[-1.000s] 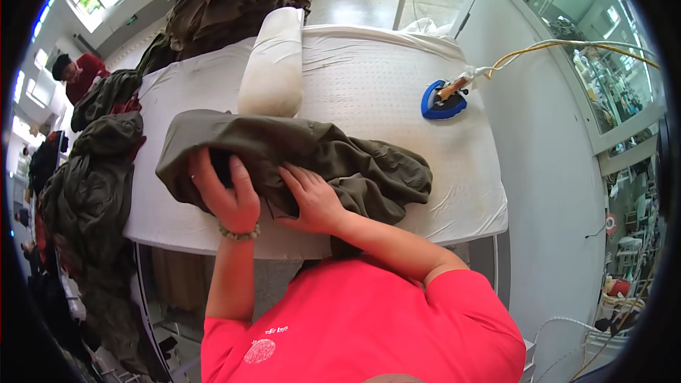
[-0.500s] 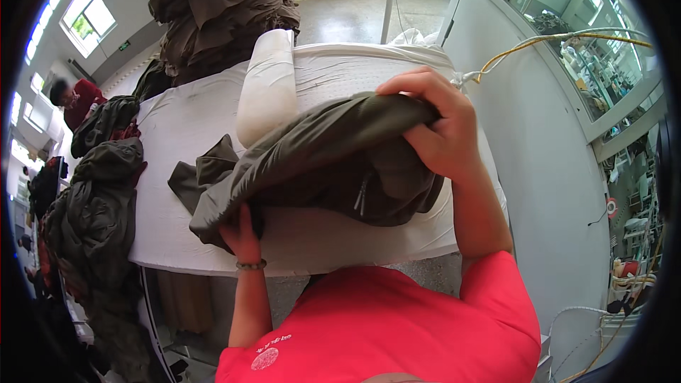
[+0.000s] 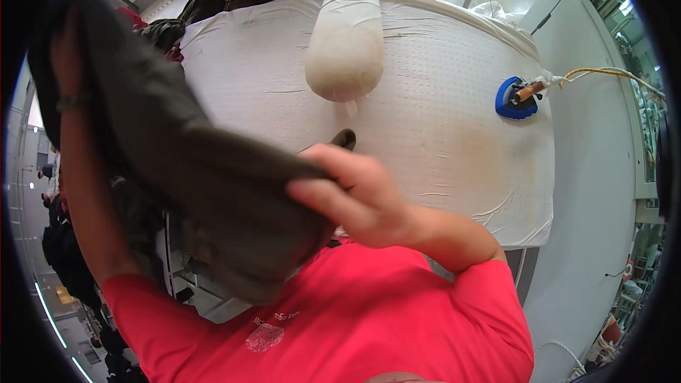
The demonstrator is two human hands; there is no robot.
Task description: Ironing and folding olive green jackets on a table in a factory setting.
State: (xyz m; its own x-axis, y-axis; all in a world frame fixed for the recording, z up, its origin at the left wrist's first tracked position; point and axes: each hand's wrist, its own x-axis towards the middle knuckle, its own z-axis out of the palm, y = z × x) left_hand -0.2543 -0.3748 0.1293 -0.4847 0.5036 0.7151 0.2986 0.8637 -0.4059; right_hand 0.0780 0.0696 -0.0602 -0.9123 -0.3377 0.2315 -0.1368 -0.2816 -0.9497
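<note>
Over near-left edge of white table (image 3: 440, 135): olive garment (image 3: 206, 170) hanging.
Right hand (image 3: 362, 195): gripping its right edge.
Left hand (image 3: 68, 64): touching; cannot tell grip.
Table: extending right to iron (image 3: 512, 103).

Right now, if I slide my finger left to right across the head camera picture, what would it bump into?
Dark olive cloth → the person's right hand → blue-edged iron → yellow cable.
</note>
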